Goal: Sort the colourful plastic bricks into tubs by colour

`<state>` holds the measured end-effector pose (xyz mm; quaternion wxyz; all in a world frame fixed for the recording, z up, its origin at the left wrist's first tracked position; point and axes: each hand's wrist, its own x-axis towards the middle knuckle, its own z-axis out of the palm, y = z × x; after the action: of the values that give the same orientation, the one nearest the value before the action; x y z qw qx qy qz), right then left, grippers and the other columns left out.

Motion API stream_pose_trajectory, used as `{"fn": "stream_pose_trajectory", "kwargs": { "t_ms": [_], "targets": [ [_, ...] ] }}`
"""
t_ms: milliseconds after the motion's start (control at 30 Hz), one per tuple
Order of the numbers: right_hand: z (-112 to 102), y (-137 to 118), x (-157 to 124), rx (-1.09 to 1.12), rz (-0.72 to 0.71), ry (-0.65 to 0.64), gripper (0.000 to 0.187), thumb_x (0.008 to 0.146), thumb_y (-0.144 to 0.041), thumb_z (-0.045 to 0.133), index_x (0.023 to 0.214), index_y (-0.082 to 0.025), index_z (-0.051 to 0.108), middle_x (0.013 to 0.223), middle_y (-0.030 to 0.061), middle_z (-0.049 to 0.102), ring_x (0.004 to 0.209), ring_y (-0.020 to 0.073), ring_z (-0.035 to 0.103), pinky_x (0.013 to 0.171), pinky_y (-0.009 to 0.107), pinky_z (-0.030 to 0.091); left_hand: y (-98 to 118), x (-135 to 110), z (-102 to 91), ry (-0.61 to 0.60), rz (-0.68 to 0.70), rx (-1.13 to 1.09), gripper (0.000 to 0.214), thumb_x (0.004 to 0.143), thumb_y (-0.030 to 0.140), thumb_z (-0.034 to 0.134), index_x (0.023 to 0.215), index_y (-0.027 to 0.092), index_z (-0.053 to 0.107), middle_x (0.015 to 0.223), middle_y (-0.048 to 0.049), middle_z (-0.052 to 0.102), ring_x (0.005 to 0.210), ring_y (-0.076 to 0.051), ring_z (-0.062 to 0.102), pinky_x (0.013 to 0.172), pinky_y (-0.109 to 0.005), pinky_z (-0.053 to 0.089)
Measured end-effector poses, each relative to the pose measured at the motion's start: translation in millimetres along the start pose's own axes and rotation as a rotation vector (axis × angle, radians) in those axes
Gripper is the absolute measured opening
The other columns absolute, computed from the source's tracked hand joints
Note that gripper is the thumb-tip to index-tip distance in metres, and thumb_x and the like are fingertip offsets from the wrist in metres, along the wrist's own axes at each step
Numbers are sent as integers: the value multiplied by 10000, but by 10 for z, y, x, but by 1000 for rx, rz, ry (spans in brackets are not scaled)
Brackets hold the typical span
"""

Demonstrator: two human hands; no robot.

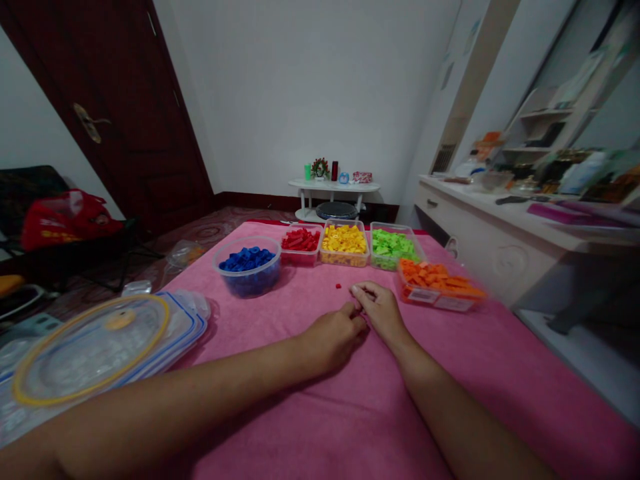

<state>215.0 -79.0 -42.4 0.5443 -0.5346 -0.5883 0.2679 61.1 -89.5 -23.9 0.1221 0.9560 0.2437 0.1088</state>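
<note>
My left hand [334, 337] and my right hand [379, 311] rest together on the pink cloth [350, 400], fingers curled and touching each other. What they pinch, if anything, is hidden. A tiny red piece [339, 286] lies on the cloth just beyond my fingers. Further back stand a round tub of blue pieces [247, 265], a box of red pieces [301, 241], a box of yellow pieces [345, 242], a box of green pieces [393, 245] and a box of orange pieces [439, 283].
Clear lids [100, 347], one with a yellow rim, are stacked at the left edge. A white dresser [500, 233] runs along the right. A dark door [125, 113], a red bag [65, 217] and a small white table [334, 188] stand behind.
</note>
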Motion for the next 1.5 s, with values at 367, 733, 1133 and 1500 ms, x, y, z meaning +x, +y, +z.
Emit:
{"fn": "stream_pose_trajectory", "kwargs": {
  "t_ms": [367,733,1133,1500],
  "targets": [
    [3,-36,-1,57,21,-25,261,808,-387,550,707,-158,621,551,-7,543,519,127,509,503,234,410,-757,497,-430,228,-174,45,151,783,164,533,844,108,660,860,-97,654,822,-186,585,736,-279,457],
    [-9,-2,0,18,26,-12,267,823,-400,547,757,-160,644,543,-7,553,520,137,522,504,243,407,-758,603,-204,44,-194,150,192,773,188,540,862,99,684,842,-115,653,720,-173,585,643,-254,444],
    [3,32,11,21,42,-13,259,815,-394,564,753,-155,644,561,1,562,540,142,528,522,245,406,-1440,811,-1440,260,-292,345,481,733,261,649,1195,140,588,1149,-109,614,1023,-209,561,898,-295,431],
    [-24,-4,23,80,57,32,294,774,-436,585,754,-148,638,645,22,606,551,137,526,469,233,378,-303,198,-378,-41,114,122,420,841,461,543,1158,185,551,1103,-100,571,885,-206,599,738,-292,488]
  ]
}}
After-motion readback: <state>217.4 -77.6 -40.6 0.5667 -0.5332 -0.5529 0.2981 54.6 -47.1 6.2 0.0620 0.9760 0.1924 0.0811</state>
